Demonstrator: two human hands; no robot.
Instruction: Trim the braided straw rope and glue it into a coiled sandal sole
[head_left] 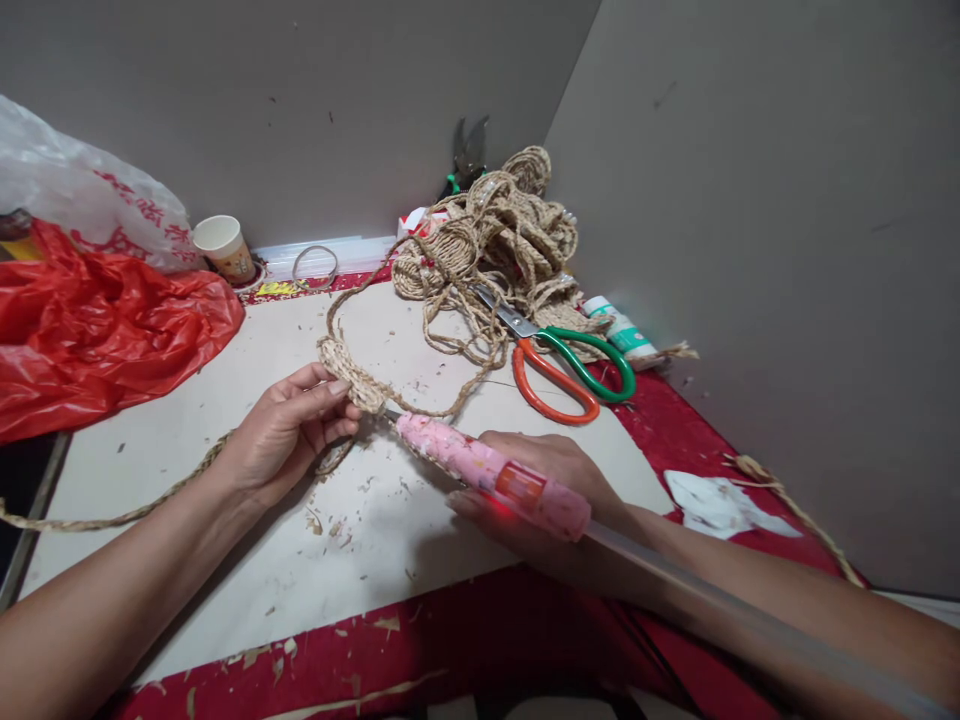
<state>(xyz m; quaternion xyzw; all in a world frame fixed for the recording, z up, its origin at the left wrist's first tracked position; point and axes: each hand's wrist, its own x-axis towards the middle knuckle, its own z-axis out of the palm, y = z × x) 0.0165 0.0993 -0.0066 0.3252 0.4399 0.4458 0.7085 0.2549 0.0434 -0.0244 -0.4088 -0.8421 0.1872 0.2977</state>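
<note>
My left hand pinches a small piece of coiled, braided straw rope between thumb and fingers. In my right hand is a pink hot glue gun, its metal nozzle touching or very near the right end of that coil. A long clear glue stick runs out of the gun's back end along my forearm. From the coil, a loose cord loops towards the pile behind. A braided tail trails left beneath my left wrist. Part of my right fingers is hidden by the gun.
A heap of straw braid lies at the back, with scissors before it and dark-bladed snips behind. At left are a red plastic bag, a white bag and a paper cup. Straw scraps litter the white board.
</note>
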